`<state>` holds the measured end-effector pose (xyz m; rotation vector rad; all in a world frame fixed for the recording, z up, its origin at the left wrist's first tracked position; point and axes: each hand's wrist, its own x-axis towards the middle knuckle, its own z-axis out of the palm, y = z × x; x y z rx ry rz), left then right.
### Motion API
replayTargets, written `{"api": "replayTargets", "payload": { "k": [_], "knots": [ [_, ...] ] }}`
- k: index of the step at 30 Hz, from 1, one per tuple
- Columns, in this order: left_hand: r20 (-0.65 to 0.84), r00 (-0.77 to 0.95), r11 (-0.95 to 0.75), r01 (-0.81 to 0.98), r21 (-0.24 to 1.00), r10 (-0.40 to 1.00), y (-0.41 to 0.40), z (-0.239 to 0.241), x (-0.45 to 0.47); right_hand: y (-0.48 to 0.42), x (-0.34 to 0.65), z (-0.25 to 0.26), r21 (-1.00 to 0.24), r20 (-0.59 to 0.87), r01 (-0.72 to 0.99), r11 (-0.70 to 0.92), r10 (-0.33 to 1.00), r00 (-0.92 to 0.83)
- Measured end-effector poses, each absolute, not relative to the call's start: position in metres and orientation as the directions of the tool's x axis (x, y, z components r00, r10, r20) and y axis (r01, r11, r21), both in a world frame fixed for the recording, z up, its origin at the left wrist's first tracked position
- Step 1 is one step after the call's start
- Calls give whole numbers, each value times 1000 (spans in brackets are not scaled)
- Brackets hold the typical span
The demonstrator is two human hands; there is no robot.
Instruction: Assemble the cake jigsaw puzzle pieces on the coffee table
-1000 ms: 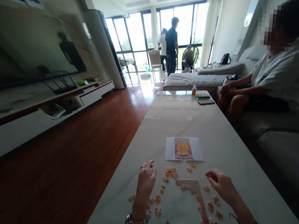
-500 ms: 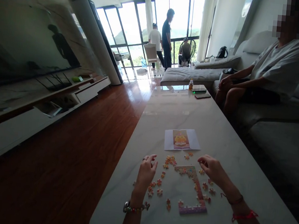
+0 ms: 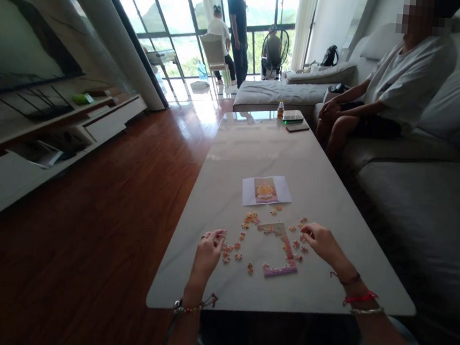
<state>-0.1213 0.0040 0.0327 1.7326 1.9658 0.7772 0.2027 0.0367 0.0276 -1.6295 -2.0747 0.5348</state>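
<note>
A partly joined jigsaw frame (image 3: pixel 279 250) lies on the pale marble table (image 3: pixel 275 155), with several loose orange and pink pieces (image 3: pixel 234 247) scattered around it. A reference picture on white paper (image 3: pixel 266 190) lies just beyond. My left hand (image 3: pixel 207 252) rests at the left of the pieces, fingers curled and pinched over one loose piece. My right hand (image 3: pixel 322 243) sits at the right of the frame, fingers bent over pieces near its top right corner. What either hand grips is too small to name.
A person in a white shirt (image 3: pixel 399 80) sits on the grey sofa (image 3: pixel 423 173) at the right. A small bottle (image 3: pixel 280 109) and phones (image 3: pixel 294 122) lie at the table's far end. Three people (image 3: pixel 236 28) are by the windows. A TV unit (image 3: pixel 56 130) lines the left wall.
The view has pulled back and tilted down, so the table's near edge now shows. Both hands have stayed by the puzzle, the left curling over a piece.
</note>
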Motion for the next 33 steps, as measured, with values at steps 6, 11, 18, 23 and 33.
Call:
{"api": "replayTargets", "payload": {
  "k": [6,11,18,23,33],
  "knots": [
    [27,-228,162,762,627,973,-42,1,-132,-9,227,-9,-537,-17,834,126,987,-160],
    [38,-267,185,757,627,963,-66,-14,-132,-27,228,-25,-563,-17,821,98,991,-130],
    [70,-301,190,749,635,951,-80,-15,-140,-37,214,-28,-592,44,794,139,989,-140],
    [64,-349,235,745,624,935,-85,-13,-149,-37,201,-35,-611,59,771,178,982,-180],
    [4,-327,249,727,640,945,-82,-13,-138,-29,190,-25,-609,75,765,207,976,-205]
  ]
}}
